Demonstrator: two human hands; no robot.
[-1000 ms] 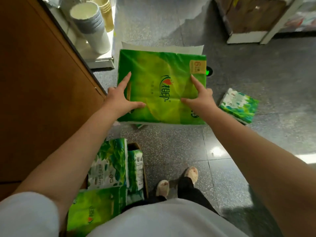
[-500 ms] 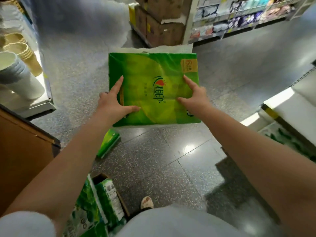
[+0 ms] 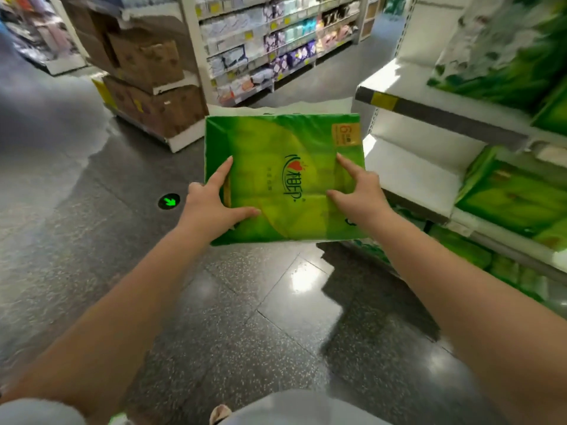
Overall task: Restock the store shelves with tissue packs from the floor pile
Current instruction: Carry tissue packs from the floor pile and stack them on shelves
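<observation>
Both my hands, left [image 3: 211,204] and right [image 3: 357,194], grip one green pack [image 3: 285,179]; shelf [image 3: 441,118] beside it awaits.

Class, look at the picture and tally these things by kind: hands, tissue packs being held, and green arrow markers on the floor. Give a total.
Hands: 2, left hand and right hand
Held green tissue pack: 1
Green arrow floor marker: 1
Total: 4
</observation>
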